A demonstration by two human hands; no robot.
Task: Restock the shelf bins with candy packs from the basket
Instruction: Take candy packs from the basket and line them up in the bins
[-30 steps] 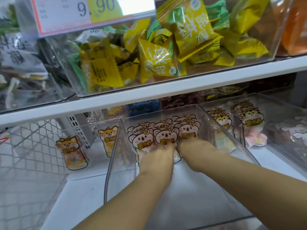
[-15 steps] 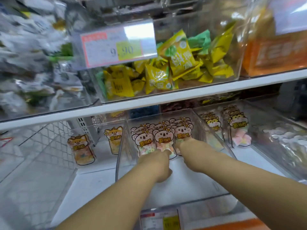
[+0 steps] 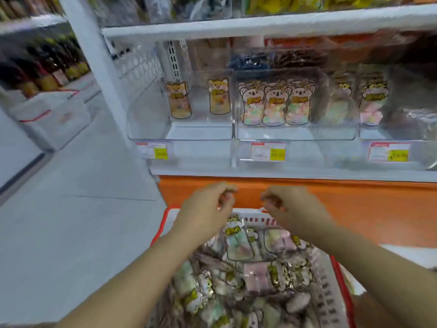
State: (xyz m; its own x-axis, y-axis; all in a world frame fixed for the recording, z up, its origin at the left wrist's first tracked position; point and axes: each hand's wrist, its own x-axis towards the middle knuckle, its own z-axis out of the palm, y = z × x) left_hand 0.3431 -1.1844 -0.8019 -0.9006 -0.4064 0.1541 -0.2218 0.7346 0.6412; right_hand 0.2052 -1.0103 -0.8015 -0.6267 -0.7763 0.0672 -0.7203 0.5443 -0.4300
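Left hand (image 3: pixel 205 210) and right hand (image 3: pixel 294 209) have pulled out of the clear bin (image 3: pixel 295 134), down over the basket (image 3: pixel 341 285).
Both hang lower centre, fingers loosely curled, gripping nothing. Glossy, crinkled candy packs (image 3: pixel 238 245) heap beneath them inside red-rimmed perforated plastic; bear-shaped pouches (image 3: pixel 274 104) stand upright in the transparent boxy bin, upper centre.

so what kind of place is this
Most likely a shop's sweets aisle: clear shelf bins hold candy packs in rows, price tags sit on the bin fronts, and a red basket below is heaped with more packs.
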